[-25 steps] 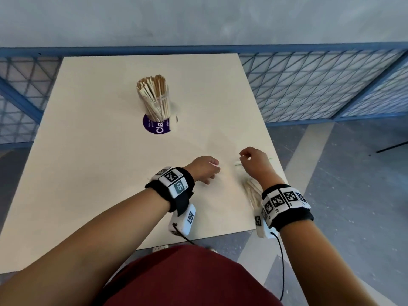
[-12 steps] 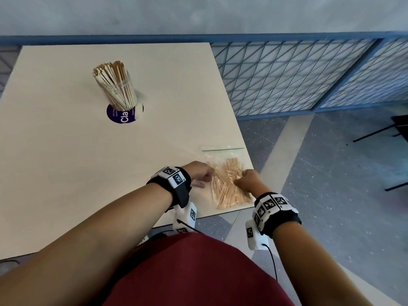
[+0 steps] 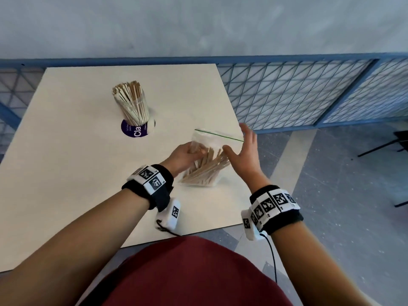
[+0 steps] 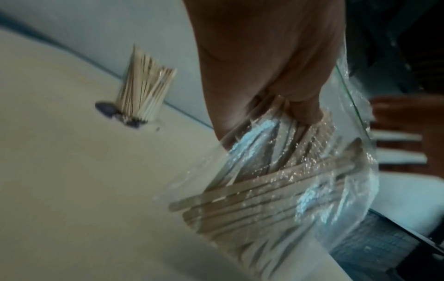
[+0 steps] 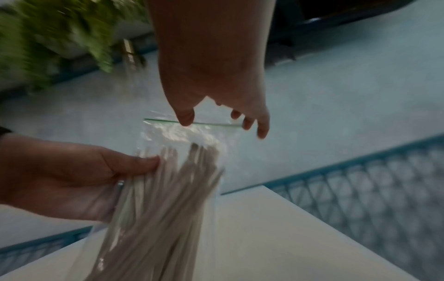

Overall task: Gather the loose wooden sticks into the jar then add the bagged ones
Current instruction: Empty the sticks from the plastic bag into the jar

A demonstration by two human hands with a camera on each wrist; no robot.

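A clear jar point(image 3: 132, 109) packed with upright wooden sticks stands on a purple sticker toward the table's far left, also visible as the jar point(image 4: 144, 95). A clear zip bag point(image 3: 206, 160) of wooden sticks is lifted above the table's right side, its green-lined zip edge uppermost. My left hand point(image 3: 185, 154) grips the bag at its left side, thumb pressed on the plastic point(image 5: 144, 161). My right hand point(image 3: 245, 149) is open, fingers spread, just right of the bag near the zip edge point(image 5: 192, 122). The bagged sticks point(image 4: 252, 186) lie slanted inside.
The pale table point(image 3: 77, 173) ends close to my right hand, with its near edge at my body. A blue mesh railing point(image 3: 298, 96) runs behind and to the right. Grey floor point(image 3: 331, 195) lies beyond the right edge. A dark chair leg shows at far right.
The bag lay flat on the table with both hands on it; now my left hand has raised it upright, and my right hand has let go and moved up toward the zip edge.
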